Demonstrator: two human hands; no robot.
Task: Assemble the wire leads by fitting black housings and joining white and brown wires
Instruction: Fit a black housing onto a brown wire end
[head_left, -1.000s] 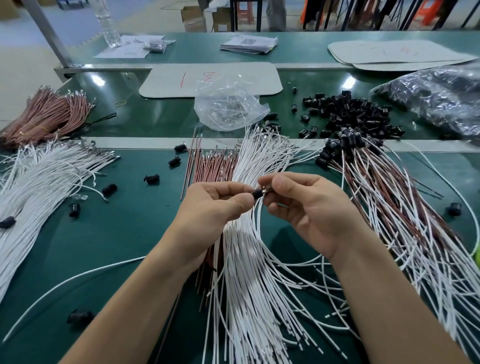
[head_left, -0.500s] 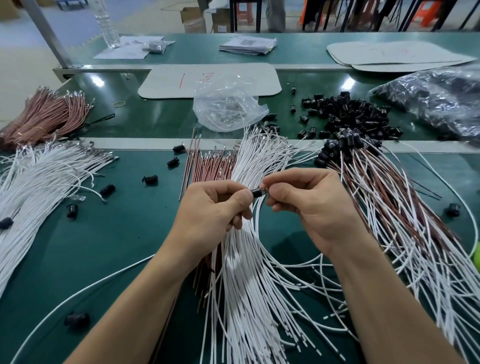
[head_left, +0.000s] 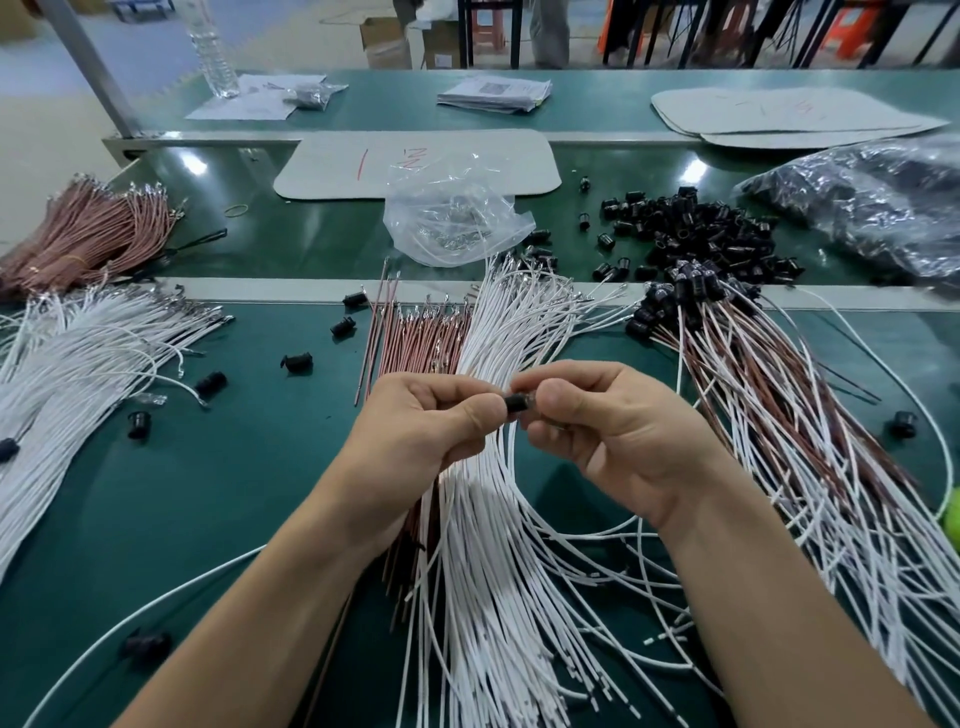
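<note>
My left hand (head_left: 421, 426) and my right hand (head_left: 613, 431) meet above the middle of the green bench. Between their fingertips sits a small black housing (head_left: 516, 402); the left thumb and forefinger pinch one end, the right ones pinch the other end, where a metal tip shows. A white wire (head_left: 587, 532) loops down from the housing under my right wrist. Beneath the hands lie a loose bundle of white wires (head_left: 498, 519) and a row of brown wires (head_left: 415, 338).
A heap of black housings (head_left: 696, 228) and a clear bag (head_left: 452, 218) lie behind. Finished leads (head_left: 810, 415) fan out on the right. More white wires (head_left: 67, 364) and brown wires (head_left: 88, 234) lie left. Stray housings (head_left: 296, 362) dot the bench.
Both hands stay together on the housing with only small finger shifts; the right fingers have closed nearer to the left thumb. The view has shifted slightly.
</note>
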